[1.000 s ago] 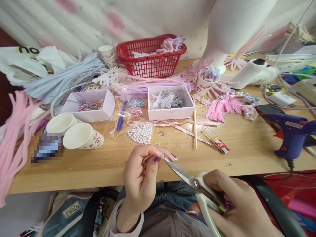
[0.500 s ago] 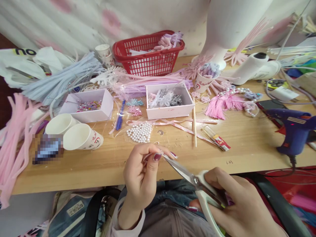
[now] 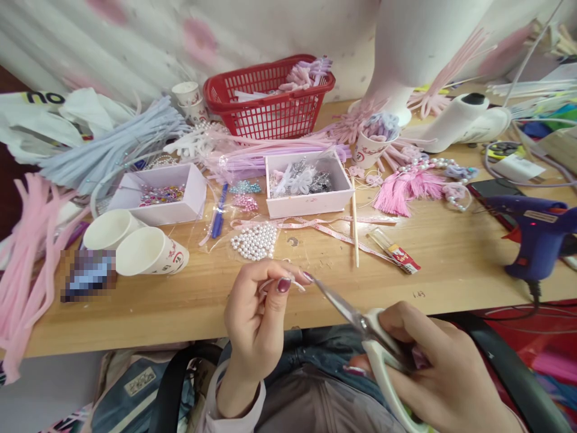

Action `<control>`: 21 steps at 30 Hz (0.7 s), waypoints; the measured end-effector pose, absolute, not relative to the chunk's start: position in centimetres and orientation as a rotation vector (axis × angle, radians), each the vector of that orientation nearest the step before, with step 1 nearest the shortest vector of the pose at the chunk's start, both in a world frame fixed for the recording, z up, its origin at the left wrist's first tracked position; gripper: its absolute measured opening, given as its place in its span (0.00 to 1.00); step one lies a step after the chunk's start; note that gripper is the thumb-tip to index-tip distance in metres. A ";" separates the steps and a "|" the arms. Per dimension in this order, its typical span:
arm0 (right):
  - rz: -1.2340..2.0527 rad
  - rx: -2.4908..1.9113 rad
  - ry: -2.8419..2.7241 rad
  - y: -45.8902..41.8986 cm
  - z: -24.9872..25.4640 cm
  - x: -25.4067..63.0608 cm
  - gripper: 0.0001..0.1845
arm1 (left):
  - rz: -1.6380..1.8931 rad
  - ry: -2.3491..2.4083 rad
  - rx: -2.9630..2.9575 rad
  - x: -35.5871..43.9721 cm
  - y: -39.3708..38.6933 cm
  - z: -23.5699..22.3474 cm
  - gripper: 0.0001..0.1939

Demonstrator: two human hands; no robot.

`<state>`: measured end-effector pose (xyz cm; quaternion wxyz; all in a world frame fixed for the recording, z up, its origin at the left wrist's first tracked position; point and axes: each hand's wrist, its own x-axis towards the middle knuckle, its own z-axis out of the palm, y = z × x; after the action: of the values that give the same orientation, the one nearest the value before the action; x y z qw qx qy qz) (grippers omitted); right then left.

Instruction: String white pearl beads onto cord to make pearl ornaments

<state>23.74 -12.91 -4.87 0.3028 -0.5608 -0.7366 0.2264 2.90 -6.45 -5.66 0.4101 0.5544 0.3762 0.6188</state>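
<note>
The left hand (image 3: 259,319) pinches one thin strand (image 3: 282,281), the right hand (image 3: 444,379) grips one pair of scissors (image 3: 360,322), beside two paper cups (image 3: 135,240).

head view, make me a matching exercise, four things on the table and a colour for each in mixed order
Things:
1. basket
2. glue gun
3. tassel
4. loose beads

Colours:
a. pink
b. pearly white
c. red
d. blue

Pairs: 1-c, 2-d, 3-a, 4-b
</note>
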 end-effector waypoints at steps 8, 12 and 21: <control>0.827 -1.427 -1.491 -12.5 -4.5 23.4 0.11 | 1.493 1.073 1.414 3.1 -6.1 -4.8 0.05; 1.052 -1.329 -1.130 -11.2 -3.6 21.1 0.13 | 1.431 1.138 1.358 3.9 -6.6 -4.2 0.08; 1.221 -1.105 -0.889 -9.2 -3.6 18.2 0.18 | 1.360 1.098 1.368 4.3 -7.1 -4.9 0.07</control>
<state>18.19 -9.19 -3.60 0.5934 -0.4753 -0.3823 0.5251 4.25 -7.06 -4.88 0.4448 0.5520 0.4430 0.5488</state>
